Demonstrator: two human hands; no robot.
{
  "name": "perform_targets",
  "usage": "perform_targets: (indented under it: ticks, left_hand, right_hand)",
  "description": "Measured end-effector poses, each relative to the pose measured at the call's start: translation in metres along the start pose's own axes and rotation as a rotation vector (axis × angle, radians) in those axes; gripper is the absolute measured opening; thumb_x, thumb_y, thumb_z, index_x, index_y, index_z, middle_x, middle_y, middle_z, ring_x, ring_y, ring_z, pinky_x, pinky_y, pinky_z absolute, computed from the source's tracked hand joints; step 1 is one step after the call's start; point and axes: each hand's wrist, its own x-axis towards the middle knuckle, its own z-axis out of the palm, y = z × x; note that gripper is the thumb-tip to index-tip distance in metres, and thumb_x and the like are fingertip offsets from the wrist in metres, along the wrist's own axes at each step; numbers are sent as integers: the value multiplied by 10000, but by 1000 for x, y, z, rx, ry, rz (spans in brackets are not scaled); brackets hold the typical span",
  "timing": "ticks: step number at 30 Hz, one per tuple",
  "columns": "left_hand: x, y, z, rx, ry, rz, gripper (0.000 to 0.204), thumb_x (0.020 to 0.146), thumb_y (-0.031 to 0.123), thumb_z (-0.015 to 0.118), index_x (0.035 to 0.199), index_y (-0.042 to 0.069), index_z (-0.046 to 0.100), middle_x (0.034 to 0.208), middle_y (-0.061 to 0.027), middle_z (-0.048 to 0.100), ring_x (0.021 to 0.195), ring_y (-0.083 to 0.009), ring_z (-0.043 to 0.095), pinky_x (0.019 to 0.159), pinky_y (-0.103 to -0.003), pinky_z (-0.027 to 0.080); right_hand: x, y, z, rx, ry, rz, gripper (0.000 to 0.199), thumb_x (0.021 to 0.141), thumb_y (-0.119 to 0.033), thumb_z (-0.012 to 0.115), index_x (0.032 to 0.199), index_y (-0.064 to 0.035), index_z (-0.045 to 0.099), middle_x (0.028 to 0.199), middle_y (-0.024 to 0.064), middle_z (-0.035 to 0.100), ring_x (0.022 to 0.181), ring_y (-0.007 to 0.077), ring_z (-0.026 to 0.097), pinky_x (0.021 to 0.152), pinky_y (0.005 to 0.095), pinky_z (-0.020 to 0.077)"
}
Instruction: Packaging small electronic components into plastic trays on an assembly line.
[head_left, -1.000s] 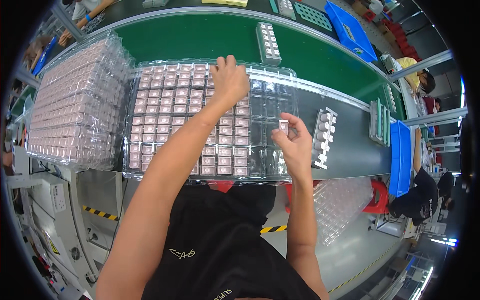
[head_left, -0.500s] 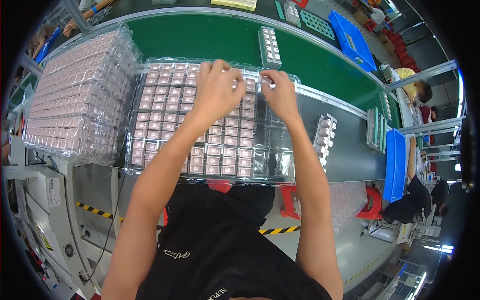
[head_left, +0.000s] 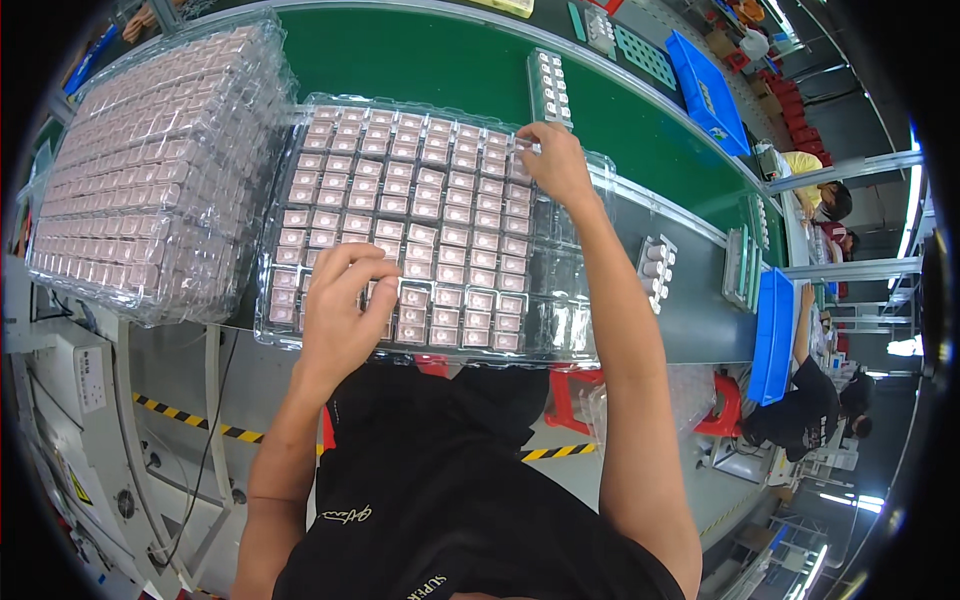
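**Both hands on the blister tray**

Clear blister tray [head_left: 590,255] of small pink parts sits at the near edge of the green conveyor belt [head_left: 420,60]. Left hand [head_left: 345,305] lies flat, fingers spread on near rows, gripping nothing. Right hand [head_left: 555,160] at far edge, fingertips pinched; what they hold, can't tell. Stacked full trays [head_left: 150,170] just beside, left.

We see a glossy clear plastic tray [head_left: 575,335] holding matt pinkish parts [head_left: 420,200], a matt green belt [head_left: 420,60], and smooth blue plastic bins [head_left: 705,75].
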Motion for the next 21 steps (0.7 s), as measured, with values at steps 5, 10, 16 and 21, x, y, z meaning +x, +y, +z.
perform_targets:
  ticks: [5, 10, 16, 21]
  left_hand:
    - [-3, 0, 5, -101, -34, -30, 86, 852, 60, 678, 926, 33, 713, 1021, -106, 657, 995, -291, 595, 864, -387, 478]
    - [-4, 4, 14, -166, -71, -52, 82, 849, 36, 680, 924, 25, 712, 1000, -116, 666, 981, -291, 620, 867, -381, 484]
    - [-10, 7, 13, -162, -137, -75, 101, 869, 8, 635, 940, 7, 707, 1017, -115, 670, 975, -250, 638, 829, -335, 504]
    - [-9, 15, 30, -188, -227, -65, 103, 869, -4, 631, 940, 10, 703, 1007, -111, 671, 947, -238, 634, 782, -332, 499]
  right_hand:
    - [-21, -10, -21, 36, 79, -5, 288, 827, -141, 697, 1098, -43, 706, 1019, 160, 683, 926, 304, 644, 853, 394, 517]
    - [-91, 1, -75, 78, 184, 98, 282, 848, -150, 706, 1100, -24, 706, 998, 122, 693, 880, 230, 631, 809, 346, 511]
    - [-201, 42, -140, 23, 377, 520, 221, 870, -152, 690, 1027, 3, 703, 862, 121, 726, 767, 205, 681, 740, 331, 536]
    - [-277, 47, -135, 20, 326, 765, 318, 859, -250, 742, 1018, 16, 671, 858, 132, 719, 753, 212, 686, 718, 346, 536]
